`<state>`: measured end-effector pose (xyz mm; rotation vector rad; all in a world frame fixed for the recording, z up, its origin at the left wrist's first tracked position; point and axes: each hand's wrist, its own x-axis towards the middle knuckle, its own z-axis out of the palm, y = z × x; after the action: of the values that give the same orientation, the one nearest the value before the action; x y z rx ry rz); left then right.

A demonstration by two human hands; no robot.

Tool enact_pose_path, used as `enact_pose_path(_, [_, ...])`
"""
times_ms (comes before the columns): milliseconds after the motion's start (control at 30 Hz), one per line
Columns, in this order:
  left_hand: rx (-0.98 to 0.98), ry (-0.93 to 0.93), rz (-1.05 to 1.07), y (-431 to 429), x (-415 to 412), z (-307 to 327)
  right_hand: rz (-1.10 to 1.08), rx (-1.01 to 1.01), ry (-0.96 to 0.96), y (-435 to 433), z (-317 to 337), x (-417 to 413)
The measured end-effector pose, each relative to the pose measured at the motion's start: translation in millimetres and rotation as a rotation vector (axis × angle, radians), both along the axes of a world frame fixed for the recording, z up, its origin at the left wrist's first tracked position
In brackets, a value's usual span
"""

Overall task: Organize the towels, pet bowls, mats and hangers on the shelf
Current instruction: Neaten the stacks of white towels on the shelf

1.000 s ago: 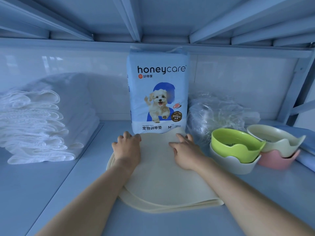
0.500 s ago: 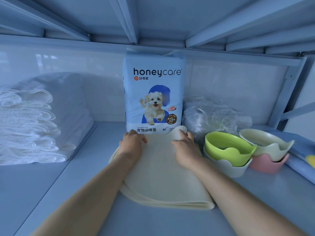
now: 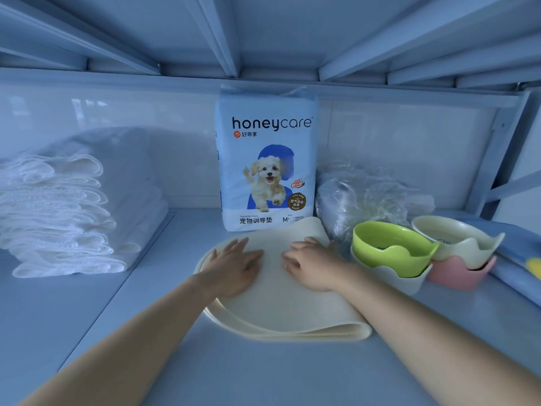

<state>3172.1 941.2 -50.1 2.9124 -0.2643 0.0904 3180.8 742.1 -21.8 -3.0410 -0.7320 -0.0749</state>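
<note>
While the folded, cream-coloured flexible mat (image 3: 281, 312) lies in the middle of the pale shelf board (image 3: 205, 373), just in front of the upright blue-and-white plastic pack of pet training pads (image 3: 266, 159), it is pressed from above by both hands. The left hand (image 3: 234, 268) is laid flat on the mat's left part with fingers straight and spread. The right hand (image 3: 310, 265) is laid on the right part with fingers loosely bent, and nothing is gripped by either.

The step in hand is judged to be the flattening and squaring of the mat in its place. The mat's far right corner is seen curled upward against the foot of the pack. The mat would therefore best be drawn a little toward the shelf's front edge before it is smoothed, otherwise the curl is likely to spring up again. Pressure should be swept from the middle outward, so that the layers, which show slightly offset at the near edge, are brought into line.

Care is called for on the right. The lime-green scalloped bowl (image 3: 392, 247), nested in a cream scalloped bowl (image 3: 389, 278), stands just beside the right wrist and could be nudged by a sideways sweep. The stack of folded white towels (image 3: 58, 215) at the left is well apart and should be left undisturbed.
</note>
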Motion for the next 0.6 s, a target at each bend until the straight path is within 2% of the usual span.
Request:
enact_pose_path(200, [0.038, 0.062, -0.085, 3.9, -24.8, -7.5, 0.012, 0.028, 0.022, -6.0, -11.3, -12.7])
enact_pose_path(333, [0.078, 0.04, -0.076, -3.2, -31.4, -3.5, 0.015, 0.025, 0.051, -11.7, -15.4, -11.1])
enact_pose_path(500, [-0.074, -0.051, -0.059, -1.3, -41.7, -0.6, 0.052, 0.041, -0.039, -12.9, -13.8, -15.8])
enact_pose_path(600, [-0.109, -0.079, -0.063, 5.9, -50.6, 2.8, 0.103, 0.135, -0.088, -11.1, -6.1, -17.5])
